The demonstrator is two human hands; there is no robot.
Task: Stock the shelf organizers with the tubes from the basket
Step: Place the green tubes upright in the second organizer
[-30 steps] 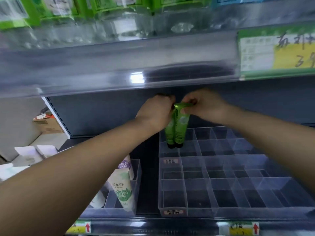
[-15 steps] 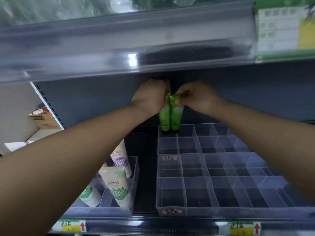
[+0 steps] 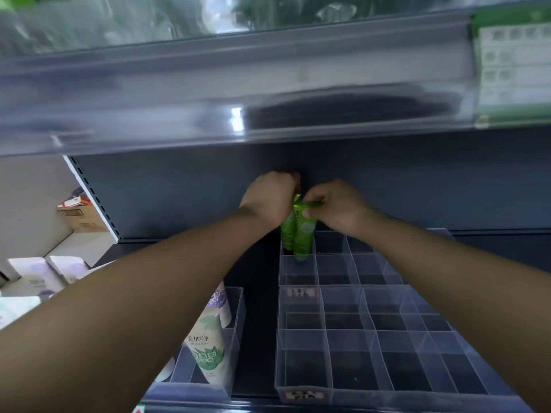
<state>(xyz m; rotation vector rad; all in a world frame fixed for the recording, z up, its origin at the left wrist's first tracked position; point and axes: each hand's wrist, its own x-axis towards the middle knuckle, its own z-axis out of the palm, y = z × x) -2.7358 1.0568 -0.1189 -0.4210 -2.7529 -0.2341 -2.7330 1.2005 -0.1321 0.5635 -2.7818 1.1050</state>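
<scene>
Head: L+R hands (image 3: 269, 195) (image 3: 337, 208) on grn tubes (image 3: 302, 234)

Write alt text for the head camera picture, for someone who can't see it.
The left hand and right hand hold the tops of two upright green tubes in the back left compartment of a clear divided organizer on a shop shelf. White tubes stand in another clear bin at left.

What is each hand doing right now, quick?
Left hand: fingers curled at the top of the rear green tube, holding it.
Right hand: pinching the top of the front green tube.
</scene>
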